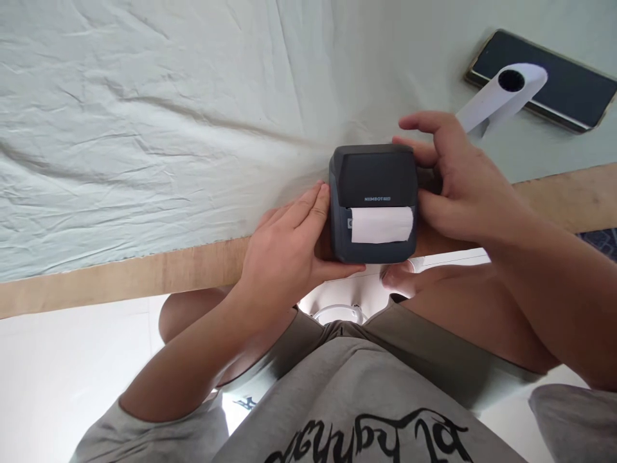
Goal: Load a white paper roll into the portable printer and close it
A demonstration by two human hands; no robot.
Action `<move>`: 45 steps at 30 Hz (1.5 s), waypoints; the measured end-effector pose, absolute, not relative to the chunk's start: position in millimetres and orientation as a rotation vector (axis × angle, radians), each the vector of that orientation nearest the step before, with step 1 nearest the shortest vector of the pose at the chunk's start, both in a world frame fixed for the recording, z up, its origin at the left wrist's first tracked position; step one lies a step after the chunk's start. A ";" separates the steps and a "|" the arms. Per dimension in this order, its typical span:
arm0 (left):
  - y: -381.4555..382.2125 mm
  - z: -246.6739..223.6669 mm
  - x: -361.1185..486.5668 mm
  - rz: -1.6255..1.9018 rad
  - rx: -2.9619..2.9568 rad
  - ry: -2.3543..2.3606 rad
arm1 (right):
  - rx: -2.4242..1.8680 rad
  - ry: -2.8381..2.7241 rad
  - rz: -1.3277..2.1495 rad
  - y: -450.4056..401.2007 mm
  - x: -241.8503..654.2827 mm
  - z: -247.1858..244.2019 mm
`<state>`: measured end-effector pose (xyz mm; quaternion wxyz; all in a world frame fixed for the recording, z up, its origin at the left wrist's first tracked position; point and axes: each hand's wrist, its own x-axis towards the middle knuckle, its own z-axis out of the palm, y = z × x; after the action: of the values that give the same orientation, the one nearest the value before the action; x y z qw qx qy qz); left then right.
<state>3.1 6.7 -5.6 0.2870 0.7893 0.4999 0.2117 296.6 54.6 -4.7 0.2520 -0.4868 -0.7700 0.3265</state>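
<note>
A small dark label printer (pixel 375 173) marked NIIMBOT is at the near edge of the cloth-covered table. From the slot on its front a short strip of white paper (pixel 382 224) sticks out. My left hand (pixel 289 238) grips its left side, the thumb along the bottom edge. Around the right side curls my right hand (pixel 457 173), with its index finger raised off the printer. Just beyond the right hand lies a roll of white paper (pixel 491 96), its loose end spread over a phone.
A dark phone (pixel 573 83) in a case lies at the upper right. Wrinkled pale cloth (pixel 144 128) covers the table, whose wooden edge (pixel 193 263) runs along the near side. The person's legs are below it.
</note>
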 end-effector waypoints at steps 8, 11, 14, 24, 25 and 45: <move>6.9 -0.5 -1.1 0.558 2.111 1.329 | -1.388 -1.949 0.930 49.6 293.0 -2.5; 7.0 4.6 -2.9 0.614 2.000 1.374 | -1.284 -1.944 0.901 49.2 295.8 7.0; 7.3 7.2 -2.7 0.642 1.911 1.397 | -1.168 -2.108 0.785 51.2 299.4 14.0; 5.5 6.5 -3.2 0.841 1.688 1.319 | -1.305 -1.945 0.472 46.2 282.9 35.4; 5.7 6.8 -3.2 0.868 1.685 1.315 | -1.337 -1.905 0.473 45.0 278.5 38.1; 7.0 12.9 -5.8 0.933 1.917 1.042 | -1.449 -2.663 0.278 87.8 266.4 41.9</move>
<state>-5.8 7.0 12.9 0.3749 0.7491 0.4069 0.3644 266.4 87.8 41.9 0.0489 -0.4753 -0.8737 0.0913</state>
